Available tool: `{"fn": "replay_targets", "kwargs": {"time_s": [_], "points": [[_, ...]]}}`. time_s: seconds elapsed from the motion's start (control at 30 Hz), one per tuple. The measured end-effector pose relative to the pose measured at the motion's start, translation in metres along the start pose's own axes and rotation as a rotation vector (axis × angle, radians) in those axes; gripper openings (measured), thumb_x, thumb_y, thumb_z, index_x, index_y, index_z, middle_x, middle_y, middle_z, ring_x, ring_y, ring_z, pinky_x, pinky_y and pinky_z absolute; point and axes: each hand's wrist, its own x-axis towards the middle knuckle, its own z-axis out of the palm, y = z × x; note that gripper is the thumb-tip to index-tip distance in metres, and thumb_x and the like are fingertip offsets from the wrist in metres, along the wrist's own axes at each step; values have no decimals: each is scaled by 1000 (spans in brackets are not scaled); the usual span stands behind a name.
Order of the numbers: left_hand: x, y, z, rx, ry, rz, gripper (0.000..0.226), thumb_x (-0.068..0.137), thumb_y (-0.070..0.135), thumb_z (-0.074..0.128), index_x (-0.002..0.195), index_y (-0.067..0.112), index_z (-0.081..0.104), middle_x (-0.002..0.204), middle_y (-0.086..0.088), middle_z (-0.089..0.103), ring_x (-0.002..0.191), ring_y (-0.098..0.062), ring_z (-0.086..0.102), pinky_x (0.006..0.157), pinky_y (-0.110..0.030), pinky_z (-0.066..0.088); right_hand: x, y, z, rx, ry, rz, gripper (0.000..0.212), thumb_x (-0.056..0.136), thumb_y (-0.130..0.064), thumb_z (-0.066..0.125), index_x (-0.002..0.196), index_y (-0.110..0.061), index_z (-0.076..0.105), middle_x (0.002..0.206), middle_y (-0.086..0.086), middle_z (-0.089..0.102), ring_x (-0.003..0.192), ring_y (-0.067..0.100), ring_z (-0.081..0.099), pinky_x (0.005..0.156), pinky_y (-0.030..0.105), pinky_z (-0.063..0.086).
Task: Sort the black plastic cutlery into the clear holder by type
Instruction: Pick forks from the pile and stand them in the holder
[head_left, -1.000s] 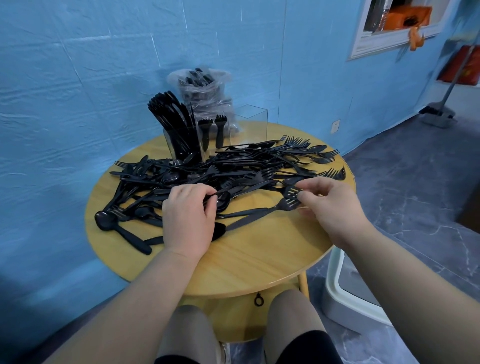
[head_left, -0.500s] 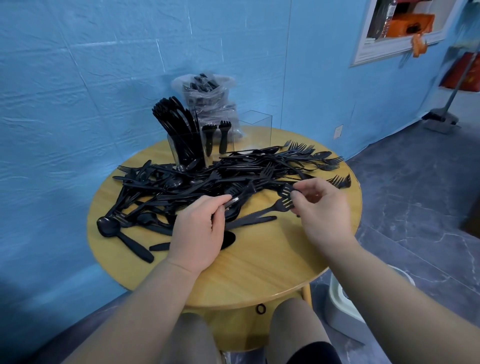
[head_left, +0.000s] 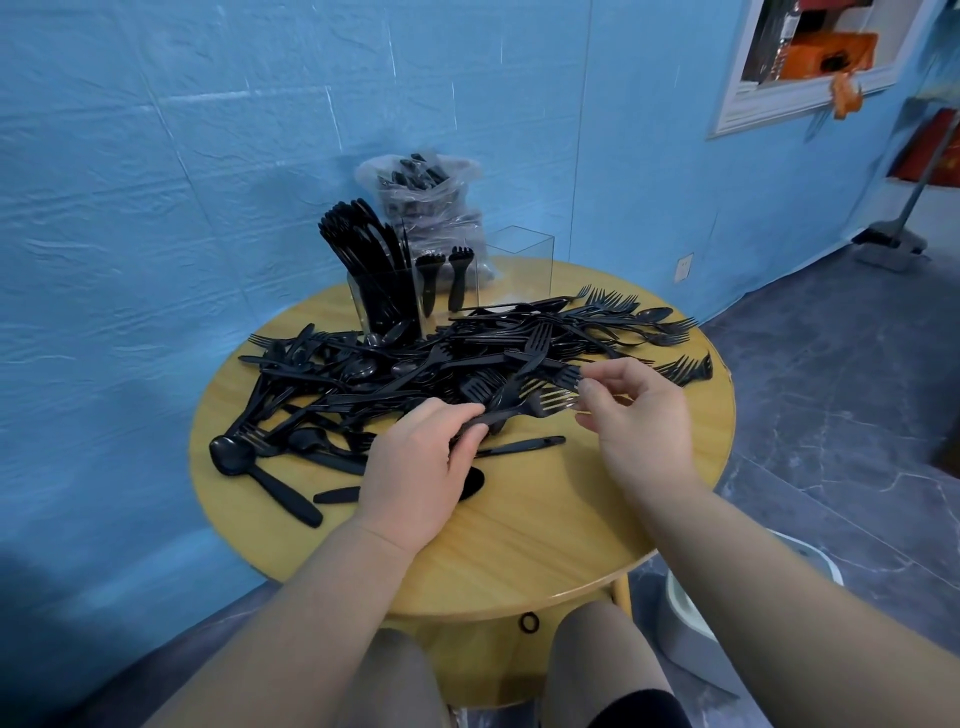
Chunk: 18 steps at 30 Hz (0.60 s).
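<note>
A tangled pile of black plastic cutlery (head_left: 415, 358) covers the far half of the round wooden table (head_left: 545, 525). My left hand (head_left: 415, 467) grips the handles of several forks (head_left: 530, 402) lifted just above the pile. My right hand (head_left: 636, 410) pinches the tines of those forks from the right. The clear holder (head_left: 519, 265) stands at the table's back: its left compartment is packed with knives, the middle one has two forks, the right one looks empty.
A clear plastic bag of more black cutlery (head_left: 426, 197) leans on the blue wall behind the holder. A large black spoon (head_left: 260, 473) lies near the table's left edge. A white bin (head_left: 691, 618) sits on the floor at the right.
Both hands have lifted forks out of the pile and drawn together. The left hand now grips the handles while the right hand's fingers have moved to the tines.
</note>
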Motion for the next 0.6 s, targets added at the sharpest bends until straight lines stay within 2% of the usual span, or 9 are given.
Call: {"fn": "replay_targets", "kwargs": {"time_s": [0.13,0.23,0.37,0.47,0.53,0.6], "points": [[0,-1,0,29,45,-6,19,87,19,66,106,16,72,87,7,67,69,-9,62,64,-20,50,1,0,-14,37,-37,11,14,88,-14,64,97,-24,68,91,-4,69,81,8,67,70,17,55],[1,1,-2,40,98,-40,19,88,20,64,105,15,70,91,6,68,70,-10,64,63,-21,50,0,0,-23,-99,-81,-82,26,86,-14,66,109,-26,66,92,-14,65,83,-4,61,75,13,52],[2,1,-3,-4,138,-111,21,92,21,55,109,14,65,92,6,64,68,-10,62,63,-27,52,2,-7,-26,-102,31,-211,20,88,-13,65,105,-23,69,92,-13,66,84,-3,61,74,7,49],[3,-1,-3,-8,190,-138,21,93,14,56,112,12,63,98,3,63,79,-6,58,70,-21,45,4,-19,-29,-89,102,-324,15,89,-15,64,95,-27,69,85,-13,61,78,-4,57,70,7,44],[3,-3,-3,-13,211,-160,22,94,10,54,115,11,63,102,1,64,87,-2,52,77,-19,40,7,-24,-30,-100,109,-338,13,90,-17,62,93,-28,70,82,-12,54,77,-4,52,69,6,39],[3,-3,-3,-29,205,-168,25,95,8,52,117,10,63,106,1,63,91,-2,50,81,-18,39,7,-26,-30,-68,101,-312,14,91,-17,61,94,-26,71,82,-11,56,78,-1,54,70,10,42]]}}
